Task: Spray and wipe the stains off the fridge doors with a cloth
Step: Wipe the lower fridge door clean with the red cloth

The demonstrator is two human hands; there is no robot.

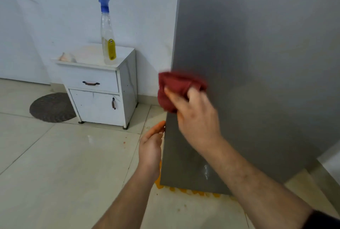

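The grey fridge door (257, 63) fills the right half of the view. My right hand (196, 116) presses a bunched dark red cloth (176, 88) against the door near its left edge; both are motion-blurred. My left hand (150, 146) sits lower, its fingers curled around the door's left edge with the fingertips hidden behind it. A wet streak (207, 171) shows low on the door. The clear spray bottle (108, 31), with a blue nozzle and yellow label, stands upright on the white cabinet to the left, away from both hands.
A small white cabinet (103, 88) with a drawer and a door stands against the wall left of the fridge. A round dark mat (51, 107) lies on the tiled floor beside it. Orange-yellow bits (193, 192) lie at the door's bottom edge.
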